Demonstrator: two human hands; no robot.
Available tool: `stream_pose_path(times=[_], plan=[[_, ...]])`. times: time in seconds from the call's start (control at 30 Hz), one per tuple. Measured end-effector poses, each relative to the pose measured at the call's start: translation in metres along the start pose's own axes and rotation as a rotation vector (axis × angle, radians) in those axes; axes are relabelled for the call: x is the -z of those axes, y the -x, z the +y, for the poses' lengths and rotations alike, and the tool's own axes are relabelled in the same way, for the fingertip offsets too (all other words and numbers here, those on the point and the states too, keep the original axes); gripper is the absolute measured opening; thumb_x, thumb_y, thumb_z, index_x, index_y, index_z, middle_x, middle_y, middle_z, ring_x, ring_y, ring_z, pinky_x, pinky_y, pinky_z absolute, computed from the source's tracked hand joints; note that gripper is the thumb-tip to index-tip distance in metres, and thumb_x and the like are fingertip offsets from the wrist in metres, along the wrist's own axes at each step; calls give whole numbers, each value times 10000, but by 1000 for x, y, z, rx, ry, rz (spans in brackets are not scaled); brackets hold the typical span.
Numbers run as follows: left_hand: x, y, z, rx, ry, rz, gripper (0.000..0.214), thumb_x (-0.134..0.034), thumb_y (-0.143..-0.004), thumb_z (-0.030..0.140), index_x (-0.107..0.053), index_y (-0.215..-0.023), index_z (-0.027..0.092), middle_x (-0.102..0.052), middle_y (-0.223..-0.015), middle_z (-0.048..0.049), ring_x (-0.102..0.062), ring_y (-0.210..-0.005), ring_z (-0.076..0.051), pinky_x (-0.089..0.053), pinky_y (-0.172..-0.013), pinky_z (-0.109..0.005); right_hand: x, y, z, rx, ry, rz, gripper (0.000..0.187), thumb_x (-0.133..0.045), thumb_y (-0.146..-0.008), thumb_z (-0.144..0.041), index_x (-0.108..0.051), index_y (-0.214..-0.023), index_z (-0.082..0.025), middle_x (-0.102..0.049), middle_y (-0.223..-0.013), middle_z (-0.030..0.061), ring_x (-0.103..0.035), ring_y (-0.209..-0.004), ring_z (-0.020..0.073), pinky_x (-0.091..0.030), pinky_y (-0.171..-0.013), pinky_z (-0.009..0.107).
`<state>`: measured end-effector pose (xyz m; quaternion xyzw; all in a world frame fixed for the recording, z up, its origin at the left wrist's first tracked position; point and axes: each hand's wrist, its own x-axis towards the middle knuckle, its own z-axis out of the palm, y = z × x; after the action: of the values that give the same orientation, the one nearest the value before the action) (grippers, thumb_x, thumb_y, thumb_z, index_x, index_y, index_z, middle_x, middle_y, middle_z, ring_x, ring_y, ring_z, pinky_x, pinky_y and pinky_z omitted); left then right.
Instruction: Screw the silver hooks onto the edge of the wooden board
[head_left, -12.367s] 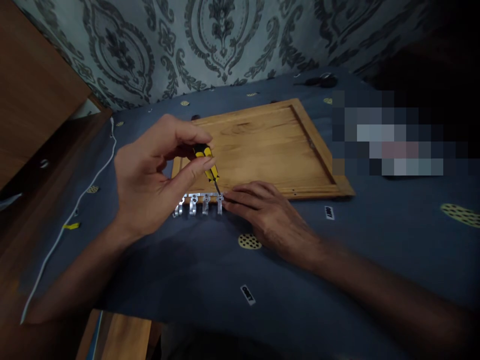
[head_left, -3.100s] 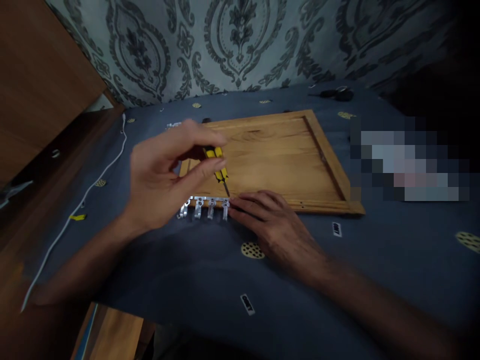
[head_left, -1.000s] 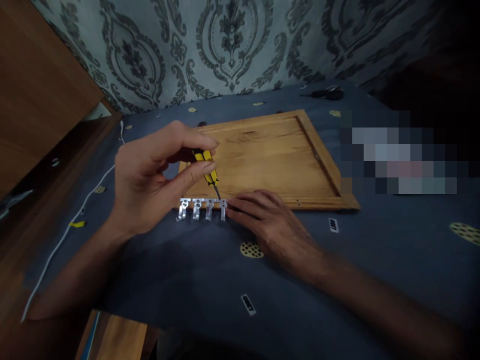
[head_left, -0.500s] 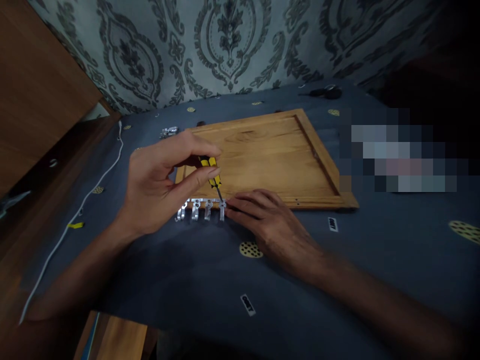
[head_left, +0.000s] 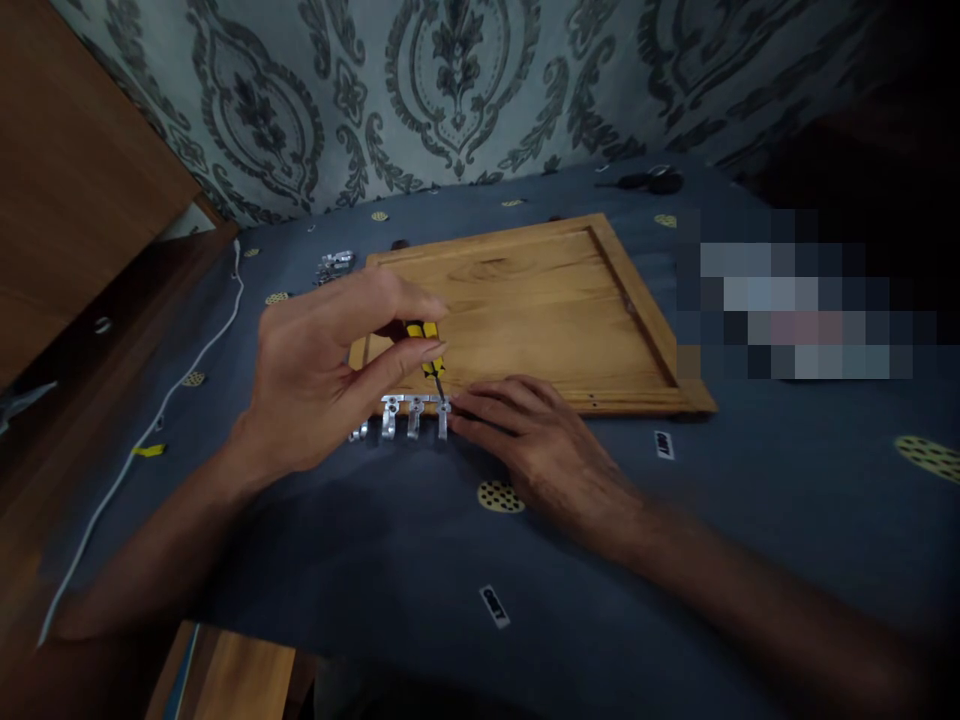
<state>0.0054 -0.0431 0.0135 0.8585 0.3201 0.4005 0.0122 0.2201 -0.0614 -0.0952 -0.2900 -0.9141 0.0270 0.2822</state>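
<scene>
My left hand (head_left: 315, 370) pinches a screwdriver (head_left: 433, 362) with a yellow and black handle between thumb and fingers. Its shaft slants down, and the tip meets the right end of a silver metal hook rail (head_left: 416, 404). The rail lies along the near edge of a framed wooden board (head_left: 517, 310), its hooks hanging toward me. My right hand (head_left: 544, 450) rests at that edge, its fingertips closed against the rail's right end and the board. My left hand partly covers the rail's left end. The screw under the tip is too small to make out.
More silver hardware (head_left: 334, 266) lies beyond my left hand. A dark tool (head_left: 645, 182) sits at the back right. A white cable (head_left: 169, 405) runs along the left side by a wooden cabinet (head_left: 75, 180). A blurred-out patch (head_left: 795, 300) covers the right side.
My left fingers have shifted slightly around the screwdriver handle, which looks turned and a little more upright. The tip stays at the rail's right end. My right hand keeps its place.
</scene>
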Motion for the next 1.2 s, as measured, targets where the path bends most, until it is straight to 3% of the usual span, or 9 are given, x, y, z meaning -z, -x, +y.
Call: stream_pose_path(times=[0.47, 0.6, 0.7, 0.8, 0.93, 1.03, 1.13, 1.2], plan=[[0, 1, 6, 41, -28, 1, 133, -723, -900, 230, -665, -1000, 296, -741, -926, 50, -719, -813, -139, -651, -739, -315, 0, -1, 0, -11, 4, 3, 471, -500, -849, 31, -688, -1193, -229, -730, -1241, 76, -622, -1151, 248, -477, -973, 473], [10, -1, 9, 131, -64, 142, 128, -713, -905, 160, -662, -989, 242, -707, -923, 72, -704, -890, -107, -654, -772, -264, 2, -1, 0, 5, -6, 8, 425, -503, -857, 27, -685, -1177, -185, -727, -1245, 85, -622, -1138, 250, -478, -978, 465], [17, -3, 5, 161, 28, 278, 161, -745, -878, 138, -691, -1003, 224, -702, -952, 62, -698, -923, -100, -657, -803, -238, 2, -1, 0, 10, -16, 25, 418, -504, -862, 24, -682, -1183, -174, -728, -1245, 80, -622, -1130, 256, -482, -969, 461], [19, -5, -2, 164, 81, 270, 141, -779, -866, 230, -709, -988, 231, -698, -909, 45, -703, -889, -109, -666, -747, -236, 2, 0, 0, 0, -32, 22, 429, -504, -866, 19, -680, -1195, -193, -729, -1248, 68, -618, -1148, 261, -480, -972, 469], [20, -9, -13, 228, -13, 234, 167, -717, -924, 348, -668, -980, 199, -694, -858, 43, -703, -871, -115, -657, -745, -258, 2, 0, 1, -5, -23, 0, 475, -482, -843, 47, -681, -1196, -203, -723, -1263, 62, -611, -1167, 256, -479, -978, 474], [25, -11, -31, 290, 96, 219, 234, -748, -891, 402, -643, -920, 195, -688, -812, 76, -689, -785, -86, -630, -704, -210, 0, 1, 1, 2, -8, 12, 494, -481, -818, 54, -686, -1191, -196, -722, -1264, 64, -612, -1155, 267, -486, -969, 481], [35, 0, -59, 496, 294, 236, 331, -814, -804, 440, -625, -833, 170, -666, -756, 96, -663, -696, -56, -605, -674, -167, -3, 3, 2, -3, -5, 13, 527, -476, -809, 59, -682, -1217, -203, -724, -1259, 67, -607, -1154, 266, -491, -963, 485], [44, 18, -77, 668, 383, 325, 430, -902, -648, 460, -625, -815, 177, -654, -747, 68, -655, -681, -67, -615, -672, -184, -5, 4, 4, 1, -5, 4, 546, -479, -820, 51, -673, -1250, -226, -723, -1260, 65, -599, -1167, 260, -490, -968, 489]])
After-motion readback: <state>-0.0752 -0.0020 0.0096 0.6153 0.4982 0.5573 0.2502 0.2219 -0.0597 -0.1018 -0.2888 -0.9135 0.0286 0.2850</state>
